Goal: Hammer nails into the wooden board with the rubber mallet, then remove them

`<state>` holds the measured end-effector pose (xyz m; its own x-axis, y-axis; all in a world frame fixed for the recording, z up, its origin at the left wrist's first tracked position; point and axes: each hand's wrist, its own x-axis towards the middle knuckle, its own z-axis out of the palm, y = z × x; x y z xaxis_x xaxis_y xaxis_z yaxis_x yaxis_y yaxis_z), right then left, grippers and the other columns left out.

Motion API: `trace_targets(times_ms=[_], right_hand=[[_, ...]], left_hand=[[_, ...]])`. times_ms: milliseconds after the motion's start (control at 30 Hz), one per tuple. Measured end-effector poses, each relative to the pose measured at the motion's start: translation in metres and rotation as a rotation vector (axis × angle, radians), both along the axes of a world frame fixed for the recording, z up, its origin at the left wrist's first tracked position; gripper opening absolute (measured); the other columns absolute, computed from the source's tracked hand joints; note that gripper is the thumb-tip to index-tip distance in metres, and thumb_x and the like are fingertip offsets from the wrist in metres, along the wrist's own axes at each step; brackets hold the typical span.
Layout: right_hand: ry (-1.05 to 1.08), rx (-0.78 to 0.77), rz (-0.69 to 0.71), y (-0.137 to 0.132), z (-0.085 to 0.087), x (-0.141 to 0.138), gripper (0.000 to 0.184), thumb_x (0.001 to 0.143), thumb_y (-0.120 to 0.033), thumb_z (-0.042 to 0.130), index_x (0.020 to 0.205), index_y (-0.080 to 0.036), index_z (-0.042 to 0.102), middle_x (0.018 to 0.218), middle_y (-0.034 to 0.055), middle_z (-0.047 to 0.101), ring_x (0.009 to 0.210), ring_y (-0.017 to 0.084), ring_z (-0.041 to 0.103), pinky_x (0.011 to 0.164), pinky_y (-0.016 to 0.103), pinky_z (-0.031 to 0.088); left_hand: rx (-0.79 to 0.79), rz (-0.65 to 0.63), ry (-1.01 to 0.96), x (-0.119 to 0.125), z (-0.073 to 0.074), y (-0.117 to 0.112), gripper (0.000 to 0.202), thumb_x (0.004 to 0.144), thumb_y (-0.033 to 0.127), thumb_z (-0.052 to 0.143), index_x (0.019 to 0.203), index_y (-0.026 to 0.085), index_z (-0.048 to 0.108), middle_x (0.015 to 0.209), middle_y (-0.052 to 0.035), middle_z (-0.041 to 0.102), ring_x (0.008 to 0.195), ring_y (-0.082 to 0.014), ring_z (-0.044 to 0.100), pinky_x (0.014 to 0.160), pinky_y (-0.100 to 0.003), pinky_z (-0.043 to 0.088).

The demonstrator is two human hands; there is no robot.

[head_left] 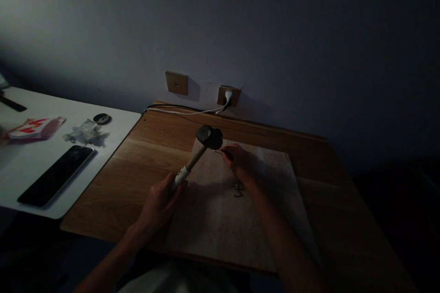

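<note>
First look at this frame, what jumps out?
The hammer, raised in the left hand mid-frame over a pale board. Just beyond its head the right hand pinches something thin, probably a nail, against the board. A dark phone lies on the white table at left.

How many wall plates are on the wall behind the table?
2. The left plate is above the table; the right plate beside it holds a white plug. None seems hidden.
</note>
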<state>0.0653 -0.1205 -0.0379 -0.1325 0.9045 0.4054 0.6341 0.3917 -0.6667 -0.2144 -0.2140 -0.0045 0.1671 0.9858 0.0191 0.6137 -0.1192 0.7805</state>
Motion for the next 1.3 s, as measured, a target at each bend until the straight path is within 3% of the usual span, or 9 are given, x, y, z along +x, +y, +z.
trace_targets(times_ms=[333, 533, 933, 1133, 1300], right_hand=[[0.030, -0.004, -0.066, 0.005, -0.007, -0.003, 0.039, 0.081, -0.013, 0.062, 0.119, -0.023, 0.069, 0.092, 0.0046, 0.070, 0.079, 0.020, 0.066, 0.077, 0.034, 0.056], [0.012, 0.017, -0.055, 0.006, -0.009, -0.001, 0.037, 0.083, -0.015, 0.062, 0.118, -0.026, 0.068, 0.088, 0.0038, 0.070, 0.083, 0.021, 0.065, 0.080, 0.036, 0.055], [-0.023, 0.069, -0.024, 0.007, -0.008, -0.002, 0.035, 0.087, -0.017, 0.065, 0.121, -0.025, 0.064, 0.099, 0.0079, 0.068, 0.096, 0.026, 0.062, 0.089, 0.042, 0.054], [0.069, 0.049, -0.059, 0.006, -0.002, 0.004, 0.055, 0.074, -0.007, 0.064, 0.125, -0.026, 0.060, 0.110, 0.0065, 0.059, 0.095, 0.022, 0.061, 0.083, 0.036, 0.056], [0.045, 0.042, -0.027, -0.004, 0.023, 0.026, 0.066, 0.065, 0.001, 0.064, 0.126, -0.024, 0.060, 0.109, 0.0067, 0.058, 0.100, 0.022, 0.062, 0.090, 0.037, 0.054]], left_hand=[[-0.069, -0.036, 0.001, 0.000, 0.006, 0.008, 0.034, 0.091, 0.051, 0.052, 0.087, 0.018, 0.061, 0.064, 0.0032, 0.058, 0.058, -0.0130, 0.054, 0.052, -0.021, 0.037], [-0.098, -0.033, -0.004, 0.002, 0.008, 0.007, 0.034, 0.091, 0.050, 0.052, 0.093, 0.018, 0.064, 0.068, 0.0018, 0.062, 0.062, -0.0145, 0.057, 0.054, -0.022, 0.039], [-0.096, -0.040, 0.021, 0.007, 0.014, 0.006, 0.037, 0.091, 0.052, 0.052, 0.098, 0.018, 0.064, 0.070, 0.0006, 0.065, 0.063, -0.0167, 0.060, 0.056, -0.023, 0.041], [-0.111, -0.099, 0.219, 0.011, 0.027, 0.015, 0.029, 0.095, 0.047, 0.045, 0.096, 0.022, 0.060, 0.072, -0.0015, 0.067, 0.065, -0.0195, 0.065, 0.055, -0.024, 0.034], [-0.059, -0.182, 0.482, 0.012, 0.037, 0.025, 0.020, 0.096, 0.040, 0.044, 0.099, 0.025, 0.057, 0.084, -0.0053, 0.073, 0.072, -0.0250, 0.070, 0.056, -0.027, 0.027]])
